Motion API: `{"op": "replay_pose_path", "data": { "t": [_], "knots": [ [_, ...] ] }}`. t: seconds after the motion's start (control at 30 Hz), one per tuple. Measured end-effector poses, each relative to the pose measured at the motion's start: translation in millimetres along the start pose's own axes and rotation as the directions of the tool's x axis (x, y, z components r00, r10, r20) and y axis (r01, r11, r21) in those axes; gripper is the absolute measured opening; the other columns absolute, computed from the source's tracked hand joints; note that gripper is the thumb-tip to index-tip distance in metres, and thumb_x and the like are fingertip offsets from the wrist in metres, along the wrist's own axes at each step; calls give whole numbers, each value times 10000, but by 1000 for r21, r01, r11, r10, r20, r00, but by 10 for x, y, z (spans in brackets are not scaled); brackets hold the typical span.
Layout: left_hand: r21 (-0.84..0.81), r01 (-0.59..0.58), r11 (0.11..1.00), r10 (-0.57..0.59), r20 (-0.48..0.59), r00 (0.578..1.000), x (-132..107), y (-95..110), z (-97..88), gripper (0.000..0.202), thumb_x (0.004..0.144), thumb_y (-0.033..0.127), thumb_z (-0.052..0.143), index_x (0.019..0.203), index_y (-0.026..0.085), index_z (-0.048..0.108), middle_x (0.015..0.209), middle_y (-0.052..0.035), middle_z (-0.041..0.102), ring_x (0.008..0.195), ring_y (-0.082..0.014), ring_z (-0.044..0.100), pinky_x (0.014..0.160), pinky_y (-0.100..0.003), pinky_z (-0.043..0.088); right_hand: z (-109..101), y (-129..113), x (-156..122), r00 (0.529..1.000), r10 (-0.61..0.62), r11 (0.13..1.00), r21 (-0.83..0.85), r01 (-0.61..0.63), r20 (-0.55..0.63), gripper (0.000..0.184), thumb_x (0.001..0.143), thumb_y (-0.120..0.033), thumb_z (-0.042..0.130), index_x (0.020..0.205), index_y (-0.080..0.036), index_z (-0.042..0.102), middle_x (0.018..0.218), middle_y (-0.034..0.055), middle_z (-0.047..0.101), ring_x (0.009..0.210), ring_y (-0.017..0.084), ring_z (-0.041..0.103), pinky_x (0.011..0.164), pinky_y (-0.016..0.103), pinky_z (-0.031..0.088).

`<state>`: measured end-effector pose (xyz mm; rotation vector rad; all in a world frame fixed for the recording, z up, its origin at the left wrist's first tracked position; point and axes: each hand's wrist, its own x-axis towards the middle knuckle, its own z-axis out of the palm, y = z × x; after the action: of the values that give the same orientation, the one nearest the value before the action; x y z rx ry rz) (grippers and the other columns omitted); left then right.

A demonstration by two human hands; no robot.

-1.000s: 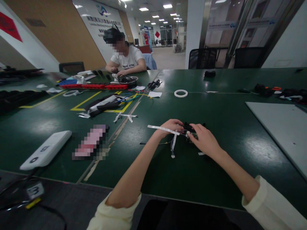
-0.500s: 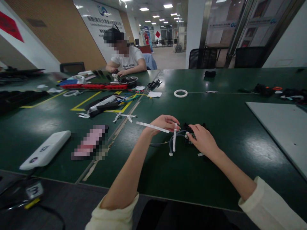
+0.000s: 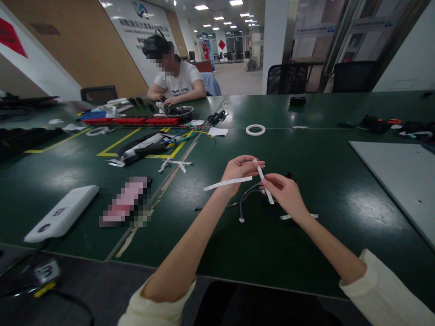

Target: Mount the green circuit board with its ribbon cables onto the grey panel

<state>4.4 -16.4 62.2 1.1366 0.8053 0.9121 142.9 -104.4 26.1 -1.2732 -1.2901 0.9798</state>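
My left hand (image 3: 238, 170) and right hand (image 3: 285, 192) share 1 white strip (image 3: 260, 171), raised in front of me above the green table (image 3: 258, 253). My left fingertips pinch it near its upper end; my right thumb and finger pinch it further down, and its lower end hangs past them, slanting towards me. Both grips are narrow, with just the strip between the tips.

A 2nd strip (image 3: 227, 183) lies across my left wrist; I can't tell whether it is stuck there or only resting. A 3rd strip (image 3: 288, 217) is on the table, crossed by my right forearm. The cable (image 3: 241, 206) lies below my left hand, its pale plug end towards me, and a dark part (image 3: 288, 175) is mostly hidden behind my right hand.

To handle this strip well, I'd pinch only its edges, with light, even tension so it doesn't twist or fold. If it's sticky, as I judge, fewer fingers on its face is better. I'd hold the lower end away from the cable so it can't catch, and turn my left wrist gently so the 2nd strip doesn't drop or tangle.
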Motion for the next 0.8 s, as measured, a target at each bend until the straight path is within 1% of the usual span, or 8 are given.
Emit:
{"op": "replay_pose_path", "data": {
  "t": [0.1, 0.2, 0.3, 0.37, 0.43, 0.53, 0.67, 0.8],
  "knots": [
    [-10, -18, 1000, 18, 30, 999, -27, -19, 61, 248, 727, 206, 698, 927, 113, 584, 946, -96, 701, 871, -169, 671, 771, -290, 524, -21, 46, 22, 998, 9, 999, 33, -7, -58, 302, 792, -434, 605, 929, -173, 670, 804, 44, 671, 723, 177, 636, 658, 314, 518],
    [-17, -26, 1000, 27, 43, 999, 3, -42, 45, 243, 772, 258, 654, 963, 122, 592, 997, -112, 690, 897, -182, 668, 773, -301, 522, -91, 47, 38, 978, -22, 996, 81, 39, -208, 294, 788, -422, 606, 938, -176, 668, 793, 41, 657, 708, 162, 616, 644, 296, 508],
    [61, -16, 998, 20, -69, 997, 80, -126, -12, 185, 813, 253, 587, 954, 133, 595, 1004, -111, 684, 863, -178, 671, 722, -287, 527, -117, -27, 16, 949, -54, 981, 161, 108, -311, 291, 813, -414, 570, 997, -203, 651, 840, 36, 638, 713, 140, 588, 624, 270, 495],
    [172, -22, 985, 44, -128, 991, 131, -214, -46, 136, 822, 221, 556, 927, 142, 591, 992, -97, 682, 831, -165, 669, 684, -268, 524, -60, -105, -32, 965, -60, 962, 242, 124, -256, 273, 827, -405, 554, 999, -217, 651, 817, 24, 623, 681, 125, 564, 579, 247, 472],
    [275, -67, 959, 99, -106, 989, 164, -306, -61, 111, 809, 181, 553, 909, 147, 585, 971, -81, 678, 819, -149, 662, 688, -254, 517, 59, -182, -104, 991, -78, 948, 300, 107, -107, 235, 823, -376, 570, 972, -220, 664, 764, 6, 613, 633, 110, 541, 544, 229, 449],
    [367, -80, 927, 115, -75, 991, 173, -406, -48, 106, 801, 146, 541, 903, 142, 569, 942, -70, 668, 782, -122, 650, 696, -237, 502, 285, -254, -218, 986, -124, 958, 271, 91, 107, 264, 801, -292, 607, 1053, -226, 654, 715, -17, 611, 622, 101, 545, 577, 228, 459],
    [438, -109, 893, 131, -21, 991, 152, -478, -18, 119, 803, 185, 555, 916, 150, 565, 970, -67, 655, 790, -119, 635, 692, -231, 489, 482, -255, -308, 975, -155, 972, 203, 122, 157, 506, 795, -251, 609, 1289, -258, 499, 710, -35, 631, 637, 113, 583, 646, 266, 502],
    [477, -227, 849, 221, 69, 973, 121, -516, 5, 120, 803, 176, 557, 918, 150, 574, 971, -74, 648, 860, -135, 615, 757, -248, 479, 513, -229, -327, 972, -122, 972, 221, 76, 199, 680, 799, -281, 607, 1412, -283, 314, 718, -37, 654, 550, 112, 590, 561, 261, 521]
  ]
}}
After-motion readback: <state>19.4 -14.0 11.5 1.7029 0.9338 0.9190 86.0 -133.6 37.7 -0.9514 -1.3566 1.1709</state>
